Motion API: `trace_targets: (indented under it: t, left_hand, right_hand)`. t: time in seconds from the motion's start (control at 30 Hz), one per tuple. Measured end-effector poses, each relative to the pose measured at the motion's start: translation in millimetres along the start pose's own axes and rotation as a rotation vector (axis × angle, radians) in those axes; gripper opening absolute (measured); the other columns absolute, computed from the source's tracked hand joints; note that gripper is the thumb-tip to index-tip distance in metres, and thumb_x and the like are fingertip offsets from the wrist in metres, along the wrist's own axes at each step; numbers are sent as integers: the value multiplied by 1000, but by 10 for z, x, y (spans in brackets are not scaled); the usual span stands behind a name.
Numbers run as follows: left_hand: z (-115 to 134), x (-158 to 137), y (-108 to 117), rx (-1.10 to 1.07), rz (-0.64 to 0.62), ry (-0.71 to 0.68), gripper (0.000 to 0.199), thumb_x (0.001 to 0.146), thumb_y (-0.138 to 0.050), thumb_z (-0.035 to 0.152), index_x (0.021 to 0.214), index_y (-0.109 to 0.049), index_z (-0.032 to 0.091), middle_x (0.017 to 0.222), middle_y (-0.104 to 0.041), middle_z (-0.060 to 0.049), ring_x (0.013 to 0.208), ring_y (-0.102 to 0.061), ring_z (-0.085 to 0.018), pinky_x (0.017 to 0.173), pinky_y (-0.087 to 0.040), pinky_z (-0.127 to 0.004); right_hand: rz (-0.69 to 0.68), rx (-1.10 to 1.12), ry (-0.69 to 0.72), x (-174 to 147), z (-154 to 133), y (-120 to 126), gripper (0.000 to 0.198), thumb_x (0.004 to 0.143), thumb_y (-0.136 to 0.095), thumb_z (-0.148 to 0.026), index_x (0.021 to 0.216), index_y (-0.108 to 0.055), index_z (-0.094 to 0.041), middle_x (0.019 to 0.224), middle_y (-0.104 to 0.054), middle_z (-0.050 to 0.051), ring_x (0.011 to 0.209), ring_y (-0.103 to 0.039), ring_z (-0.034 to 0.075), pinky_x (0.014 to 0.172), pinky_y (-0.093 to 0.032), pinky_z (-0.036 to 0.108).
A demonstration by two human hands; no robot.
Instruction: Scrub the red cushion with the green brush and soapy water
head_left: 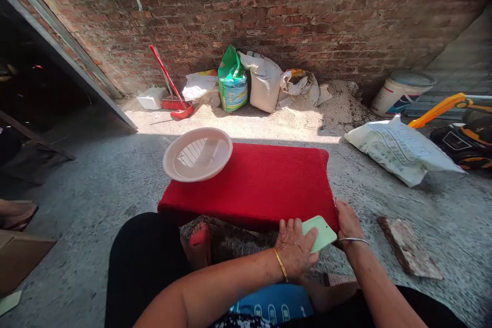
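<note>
A red cloth (pixel 277 174) covers a low bench in front of my knees. Near its front right corner my left hand (pixel 295 247) is closed on a pale green flat piece with rounded corners and a small hole (pixel 326 236). The thumb lies across this piece, while the other fingertips reach the front edge of the cloth. My right hand (pixel 348 220) grips the cloth at the bench's right end, its fingers partly hidden. On the left end of the bench stands a pale pink basin (pixel 169 164) with water in it.
Beyond the bench, a green bag (pixel 232 87) and a whitish sack (pixel 265 84) lean by the brick wall. A red dustpan (pixel 182 111) stands left of them. To the right lie a filled white sack (pixel 400 148) and a broken brick (pixel 409 246). A cardboard box (pixel 23 261) sits left.
</note>
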State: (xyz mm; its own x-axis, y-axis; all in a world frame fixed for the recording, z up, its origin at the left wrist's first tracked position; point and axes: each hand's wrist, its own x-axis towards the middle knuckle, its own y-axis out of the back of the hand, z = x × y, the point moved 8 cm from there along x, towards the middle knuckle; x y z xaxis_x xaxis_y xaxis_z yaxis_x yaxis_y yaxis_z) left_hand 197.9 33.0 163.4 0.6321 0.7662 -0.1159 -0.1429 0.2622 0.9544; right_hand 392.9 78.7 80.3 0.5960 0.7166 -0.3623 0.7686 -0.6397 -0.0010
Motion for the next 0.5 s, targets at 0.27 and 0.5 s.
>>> trace_targets:
  t: [0.27,0.5]
  left_hand:
    - [-530,-339,447,-151,-312,-179,42,80,-62,46,118,-59,29,105,-54,-6,96,-54,-22,83,-44,-33]
    - [-781,-427,715,-386,-325,-235,31,72,-65,27,103,-60,25,98,-57,-1,91,-55,-17,77,-44,-26]
  right_hand:
    - [-289,-604,460,-648,-805,-317,57,68,-68,-59,110,-61,-21,120,-59,11,116,-53,28,101,-43,47]
    - [-1215,-832,491,-1844,-605,-1184,56,65,-79,-58,103,-60,-22,115,-60,6,106,-56,23,93,-44,35]
